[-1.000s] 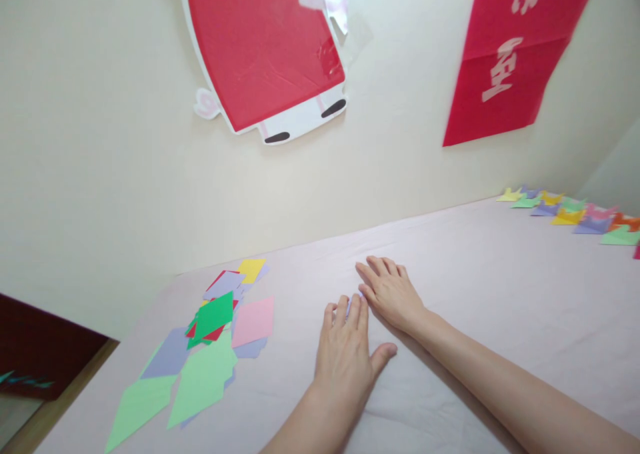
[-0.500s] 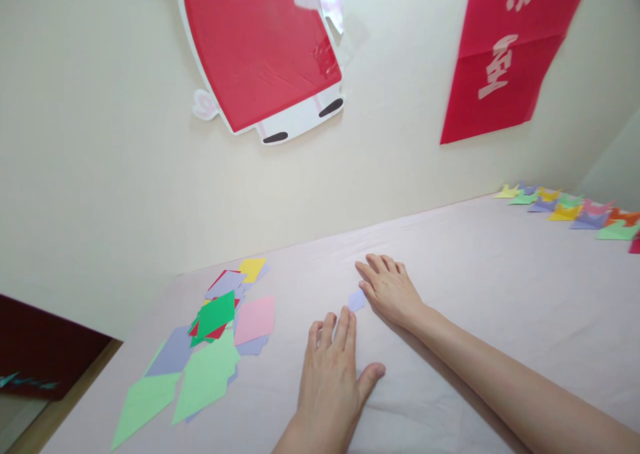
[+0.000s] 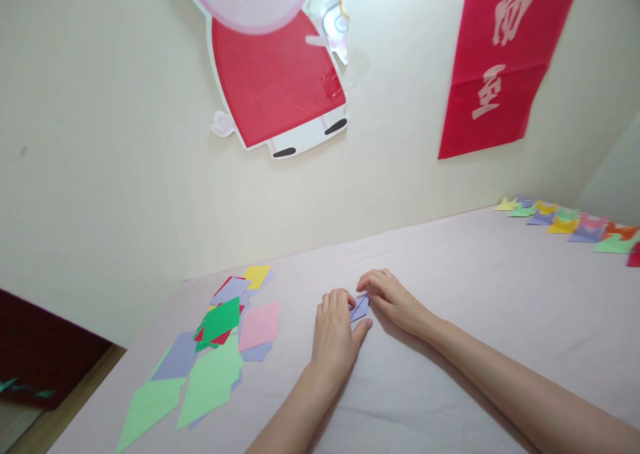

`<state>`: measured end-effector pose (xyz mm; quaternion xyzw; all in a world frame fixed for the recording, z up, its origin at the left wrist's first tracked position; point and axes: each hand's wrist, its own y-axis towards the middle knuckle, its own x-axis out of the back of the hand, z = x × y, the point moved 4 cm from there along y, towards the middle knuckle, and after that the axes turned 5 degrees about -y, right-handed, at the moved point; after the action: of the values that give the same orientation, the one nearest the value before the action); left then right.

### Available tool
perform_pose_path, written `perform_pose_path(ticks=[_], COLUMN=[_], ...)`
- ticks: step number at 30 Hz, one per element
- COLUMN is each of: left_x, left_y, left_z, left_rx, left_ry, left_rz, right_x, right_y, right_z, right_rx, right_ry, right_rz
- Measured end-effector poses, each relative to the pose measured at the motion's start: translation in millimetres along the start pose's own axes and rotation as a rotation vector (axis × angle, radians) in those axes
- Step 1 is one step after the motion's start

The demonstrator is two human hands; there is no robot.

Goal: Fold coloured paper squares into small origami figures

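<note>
The left hand (image 3: 333,331) rests on the pale surface (image 3: 425,401) with its fingers bent and its thumb set apart from them; the small purple paper piece (image 3: 360,307) lies between thumb and fingers, its left part hidden by the fingertips. How firmly this grip bears on the paper, or whether it pinches it at all, cannot be told. The right hand (image 3: 397,303) is just beyond and to the right, fingers curved, thumb and fingertips at the upper right corner of the same piece; whether that grip is closed on the corner cannot be told either. A line runs across the visible face of the paper, apparently a fold edge. The step in hand is judged to be folding or creasing this piece. The next move calls for one hand to steady the paper against the surface while the other aligns and presses the edge; uneven pressure could skew so small a fold. To the left, well apart from the hands, light green sheets (image 3: 213,377) lie nearest, followed by a pink sheet (image 3: 259,327), a dark green sheet (image 3: 221,321) and a yellow sheet (image 3: 257,277). At the far right, folded paper pieces (image 3: 563,226) stand in rows near the wall (image 3: 395,181).
</note>
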<state>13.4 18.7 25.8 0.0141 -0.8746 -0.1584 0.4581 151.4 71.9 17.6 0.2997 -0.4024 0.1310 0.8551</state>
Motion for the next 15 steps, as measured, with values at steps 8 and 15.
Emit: perform_pose_path(ticks=[8, 15], left_x=[-3.7, -2.4], left_y=[7.1, 6.1], left_z=[11.1, 11.3], left_rx=[-0.030, -0.049], left_ry=[-0.039, -0.100], left_rz=[0.004, -0.022], right_x=[3.2, 2.9], right_y=[-3.5, -1.3], right_z=[1.0, -0.3], right_rx=[0.009, -0.004], right_ry=[0.178, 0.189], right_rz=[0.125, 0.135])
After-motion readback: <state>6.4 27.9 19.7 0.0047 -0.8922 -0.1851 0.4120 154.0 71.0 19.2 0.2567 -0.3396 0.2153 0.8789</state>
